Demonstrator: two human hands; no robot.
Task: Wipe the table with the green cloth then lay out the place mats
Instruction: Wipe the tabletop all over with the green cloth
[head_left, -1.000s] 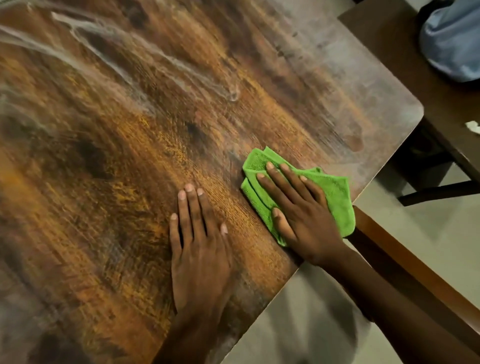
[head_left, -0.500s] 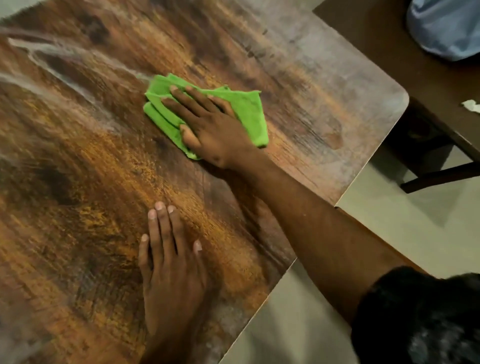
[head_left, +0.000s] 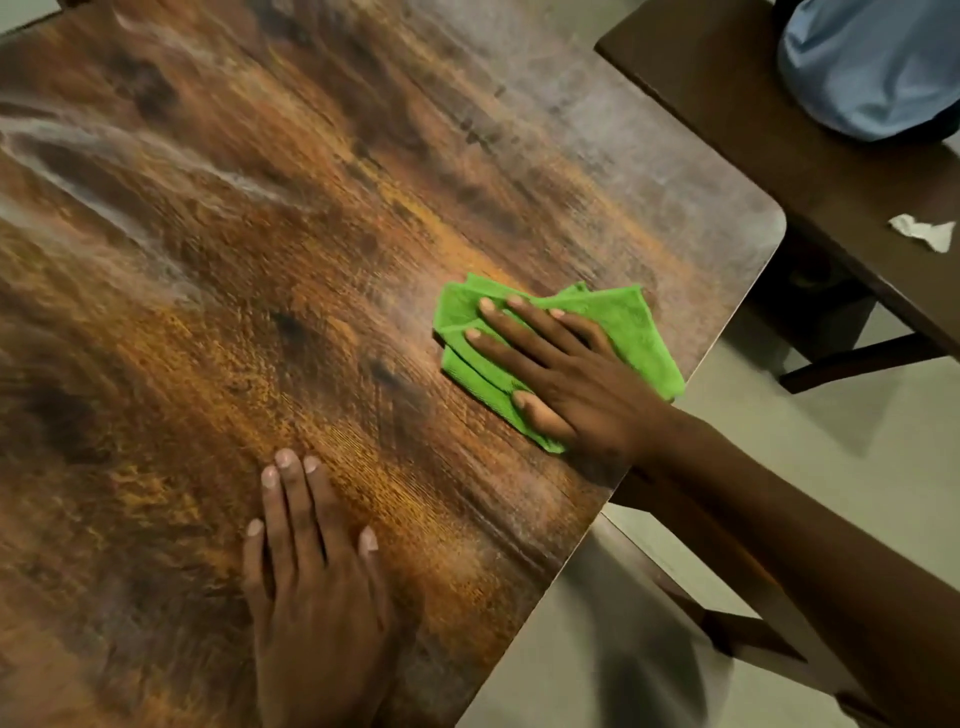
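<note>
The right hand (head_left: 566, 379) lies flat, fingers spread, pressing the folded green cloth (head_left: 631, 332) onto the table (head_left: 291, 270) near its right edge; the left hand (head_left: 317, 587) rests open and empty, palm down; pale streaks cross the wood-grain top; beyond, a dark bench (head_left: 769, 119) and grey floor (head_left: 852, 431).

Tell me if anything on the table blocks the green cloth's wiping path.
Nothing visible does. The right hand presses the folded green microfibre cloth flat on the brown wood-grain table; only the left hand rests there, nearer the person.

Fuzzy green cloth (head_left: 631, 327) on streaky, wood-grain table (head_left: 322, 218).
</note>
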